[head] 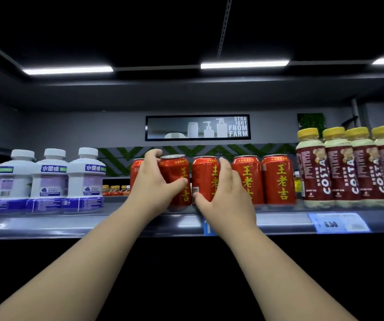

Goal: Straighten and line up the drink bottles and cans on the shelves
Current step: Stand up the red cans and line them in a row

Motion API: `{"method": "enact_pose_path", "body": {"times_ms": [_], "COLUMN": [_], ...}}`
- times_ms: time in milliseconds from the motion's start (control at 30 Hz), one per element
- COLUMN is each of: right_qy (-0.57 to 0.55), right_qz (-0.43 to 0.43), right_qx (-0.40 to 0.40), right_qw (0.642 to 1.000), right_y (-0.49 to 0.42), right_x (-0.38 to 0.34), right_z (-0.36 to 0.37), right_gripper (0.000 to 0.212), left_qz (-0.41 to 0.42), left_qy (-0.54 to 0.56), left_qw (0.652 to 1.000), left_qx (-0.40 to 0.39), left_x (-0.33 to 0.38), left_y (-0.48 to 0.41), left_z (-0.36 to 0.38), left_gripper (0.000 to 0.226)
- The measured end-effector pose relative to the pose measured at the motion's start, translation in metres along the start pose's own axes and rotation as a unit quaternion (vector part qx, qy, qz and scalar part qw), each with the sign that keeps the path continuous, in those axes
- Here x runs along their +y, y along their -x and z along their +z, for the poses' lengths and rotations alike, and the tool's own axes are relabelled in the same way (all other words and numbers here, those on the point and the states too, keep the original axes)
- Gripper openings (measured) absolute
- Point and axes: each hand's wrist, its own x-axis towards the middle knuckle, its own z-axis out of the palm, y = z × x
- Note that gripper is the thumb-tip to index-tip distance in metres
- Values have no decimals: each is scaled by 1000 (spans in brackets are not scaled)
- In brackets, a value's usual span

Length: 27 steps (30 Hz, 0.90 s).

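A row of red cans with yellow characters stands on the shelf (140,225) at eye height. My left hand (152,181) grips the second red can from the left (174,172), thumb across its front and fingers over its rim. My right hand (225,195) grips the neighbouring red can (203,177), thumb low on its front and fingers behind its right side. A further red can (136,169) is mostly hidden behind my left hand. Two more red cans (276,179) stand upright to the right.
Three white bottles with purple labels (49,181) stand at the left of the shelf. Brown Costa bottles with yellow caps (339,167) fill the right. A blue price tag (338,223) reading 6.50 sits on the shelf's front edge. A framed sign (198,127) hangs on the back wall.
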Motion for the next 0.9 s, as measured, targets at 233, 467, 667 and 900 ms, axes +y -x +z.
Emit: {"method": "enact_pose_path", "body": {"times_ms": [233, 467, 667, 900], "right_qy": [16, 40, 47, 105], "right_qz": [-13, -13, -9, -66], "right_qx": [30, 64, 81, 162], "right_qw": [999, 997, 996, 979], "right_y": [6, 9, 10, 8], "right_x": [0, -1, 0, 26], "right_z": [3, 1, 0, -15], "right_gripper": [87, 87, 84, 68], "left_qz": [-8, -15, -31, -26], "left_qy": [-31, -91, -64, -66], "left_qw": [999, 996, 997, 996], "left_qx": [-21, -2, -39, -49], "left_x": [-6, -9, -10, -6], "left_y": [2, 7, 6, 6], "left_z": [7, 11, 9, 6], "left_gripper": [87, 94, 74, 86]}}
